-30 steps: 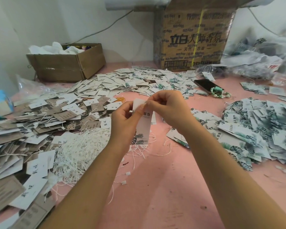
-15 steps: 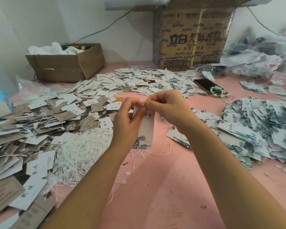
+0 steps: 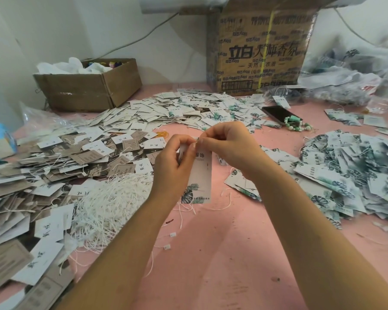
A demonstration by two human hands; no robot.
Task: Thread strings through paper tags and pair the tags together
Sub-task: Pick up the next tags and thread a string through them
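Your left grip (image 3: 173, 163) pinches the paper tag (image 3: 201, 175) at its top | your right grip (image 3: 229, 146) pinches the same top edge, both grips touching | tag hangs upright above the tabletop (image 3: 211, 260), between the string heap (image 3: 112, 204) and the leaf-print tags (image 3: 345, 175)

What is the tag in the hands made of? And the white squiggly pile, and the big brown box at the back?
The tag looks like stiff matte card: it hangs flat, with printed leaves. The white pile seems thin cotton or paper string, limp and tangled. The big box looks like brown cardboard, with folded flaps; glossy patches suggest tape.
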